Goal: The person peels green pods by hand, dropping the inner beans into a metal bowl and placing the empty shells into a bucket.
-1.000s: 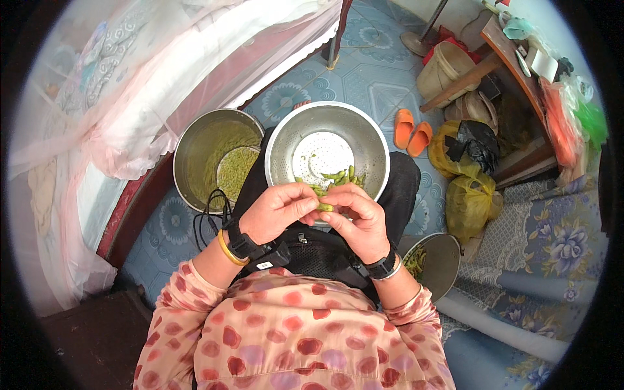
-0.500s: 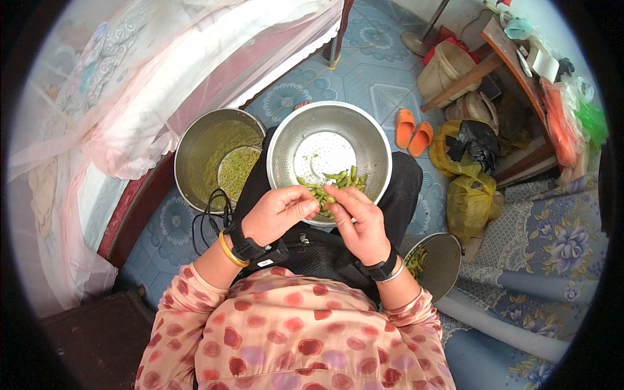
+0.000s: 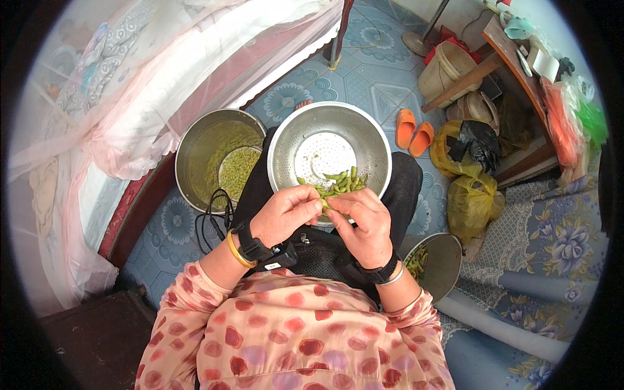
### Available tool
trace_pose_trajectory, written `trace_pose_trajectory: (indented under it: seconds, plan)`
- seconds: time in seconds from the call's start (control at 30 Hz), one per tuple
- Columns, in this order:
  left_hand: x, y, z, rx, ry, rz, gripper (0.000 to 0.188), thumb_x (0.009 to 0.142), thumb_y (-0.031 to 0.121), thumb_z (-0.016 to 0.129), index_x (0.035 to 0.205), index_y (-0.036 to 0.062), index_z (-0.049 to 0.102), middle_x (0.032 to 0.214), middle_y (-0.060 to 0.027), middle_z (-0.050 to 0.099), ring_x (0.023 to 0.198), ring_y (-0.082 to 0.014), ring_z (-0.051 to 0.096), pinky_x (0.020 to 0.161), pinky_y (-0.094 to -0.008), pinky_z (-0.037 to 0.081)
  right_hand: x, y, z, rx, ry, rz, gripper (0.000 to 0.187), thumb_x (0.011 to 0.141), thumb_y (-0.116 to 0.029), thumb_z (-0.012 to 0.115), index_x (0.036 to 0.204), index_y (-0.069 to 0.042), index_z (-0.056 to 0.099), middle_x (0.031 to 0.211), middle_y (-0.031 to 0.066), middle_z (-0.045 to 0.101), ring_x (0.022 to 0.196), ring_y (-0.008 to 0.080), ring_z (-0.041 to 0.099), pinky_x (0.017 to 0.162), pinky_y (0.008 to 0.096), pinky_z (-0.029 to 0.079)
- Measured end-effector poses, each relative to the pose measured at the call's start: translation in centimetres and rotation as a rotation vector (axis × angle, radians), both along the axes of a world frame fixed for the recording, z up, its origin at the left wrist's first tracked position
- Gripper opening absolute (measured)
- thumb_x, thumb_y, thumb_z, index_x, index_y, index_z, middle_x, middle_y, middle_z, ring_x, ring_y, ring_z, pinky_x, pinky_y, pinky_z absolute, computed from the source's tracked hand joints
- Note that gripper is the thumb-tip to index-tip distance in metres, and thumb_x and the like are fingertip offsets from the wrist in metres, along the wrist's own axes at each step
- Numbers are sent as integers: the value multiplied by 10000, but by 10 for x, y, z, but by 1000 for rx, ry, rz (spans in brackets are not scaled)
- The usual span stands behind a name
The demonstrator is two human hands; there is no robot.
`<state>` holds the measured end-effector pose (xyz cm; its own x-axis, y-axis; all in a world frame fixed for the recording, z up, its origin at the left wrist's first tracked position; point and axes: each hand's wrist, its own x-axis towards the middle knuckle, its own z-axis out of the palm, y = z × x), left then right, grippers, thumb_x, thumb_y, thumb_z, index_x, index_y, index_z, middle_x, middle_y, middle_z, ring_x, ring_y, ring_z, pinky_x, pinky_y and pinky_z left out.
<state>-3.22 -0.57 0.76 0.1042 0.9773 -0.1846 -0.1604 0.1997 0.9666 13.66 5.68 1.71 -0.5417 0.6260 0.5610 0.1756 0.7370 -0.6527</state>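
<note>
A metal colander (image 3: 286, 140) rests on my lap, with several green soybean pods (image 3: 344, 181) heaped at its near side. Over its near rim my left hand (image 3: 286, 211) and my right hand (image 3: 363, 218) meet, both closed in a pinch on one green soybean pod (image 3: 325, 203). The fingers partly cover that pod. To the left, a deep metal pot (image 3: 188, 162) holds shelled green beans (image 3: 238, 168) at its bottom. At my right side stands a metal basin (image 3: 443, 270) with pods or husks (image 3: 416, 263) in it.
Orange slippers (image 3: 413, 132) lie on the blue tiled floor beyond my right knee. Yellow plastic bags (image 3: 474, 205) and a pale bucket (image 3: 445, 75) stand by a wooden table (image 3: 520, 84). A netted bed (image 3: 195, 84) runs along the left. Black cable (image 3: 211, 224) loops beside the pot.
Both hands have shifted slightly toward me and down, still pinching the pod together. My left hand has moved a little right. The colander and pots stay in place.
</note>
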Motion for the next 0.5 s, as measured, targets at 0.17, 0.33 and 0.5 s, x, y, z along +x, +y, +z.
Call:
trace_pose_trajectory:
  seconds: [0.17, 0.33, 0.5]
  plan:
    - [5, 0, 6, -27, -109, -20, 137, 875, 142, 474, 820, 27, 522, 694, 15, 509, 635, -59, 481, 597, -209, 415, 1, 0, 8, 130, -23, -31, 231, 625, 8, 697, 841, -40, 629, 766, 68, 600, 635, 235, 551, 566, 321, 440]
    - [5, 1, 8, -72, -162, -38, 153, 875, 139, 425, 785, 36, 493, 676, 11, 476, 598, -72, 449, 566, -210, 390, -1, -2, 13, 227, -44, -59, 267, 595, 27, 711, 839, -47, 634, 768, 52, 585, 630, 213, 536, 546, 303, 426]
    - [5, 1, 8, -76, -219, -20, 161, 882, 136, 396, 786, 39, 482, 668, 10, 458, 589, -77, 427, 557, -212, 377, -3, -2, 16, 279, -72, -48, 293, 583, -17, 667, 874, -43, 644, 795, 33, 577, 666, 197, 539, 594, 306, 433]
